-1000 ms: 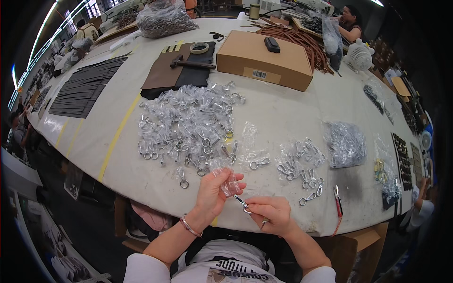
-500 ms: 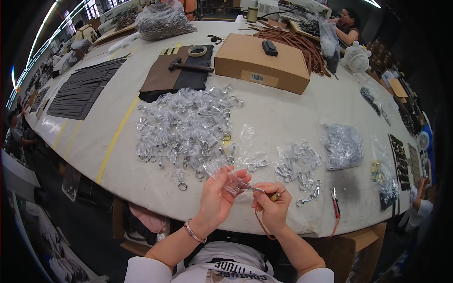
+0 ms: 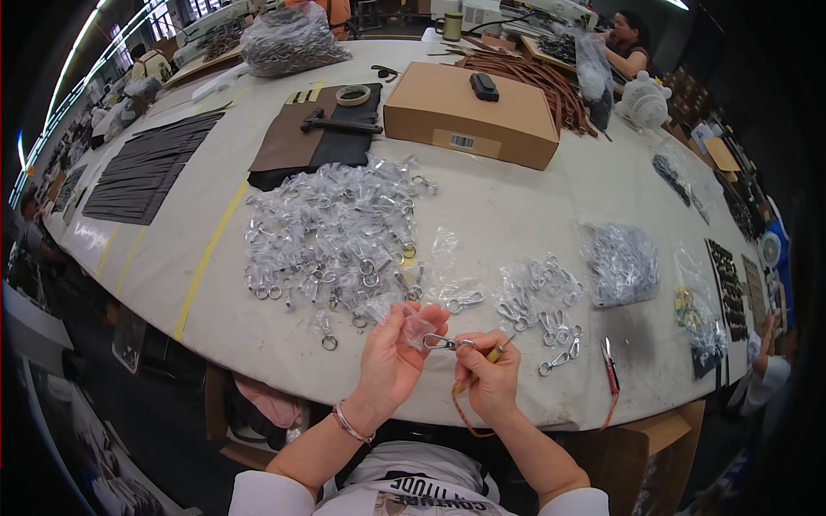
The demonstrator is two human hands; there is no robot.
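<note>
Between my hands is a silver snap hook (image 3: pixel 438 342) with a ring at its right end. My left hand (image 3: pixel 387 359) is closed on a crinkled clear plastic sleeve (image 3: pixel 414 328) at the hook's left end. The ring end is pinched by my right hand (image 3: pixel 489 378), which also grips a slim yellow-handled tool (image 3: pixel 496 353) with a thin metal tip. From that hand an orange patterned cord (image 3: pixel 460 411) loops down. Beyond my left hand spreads a large heap of plastic-wrapped snap hooks (image 3: pixel 331 228). To the right lies a smaller group of snap hooks (image 3: pixel 559 322).
Red-handled snips (image 3: pixel 610 370) lie near the table's front edge. A full plastic bag (image 3: pixel 621 265) sits farther right. At the back are a cardboard box (image 3: pixel 469 116), a hammer (image 3: pixel 340 125), a tape roll (image 3: pixel 353 95) and dark strips (image 3: pixel 151 168). Other people sit around the table's far sides.
Both hands have shifted slightly left in the picture. More of the snap hook shows clear of the plastic. The tool's tip in my right hand now points more upward.
</note>
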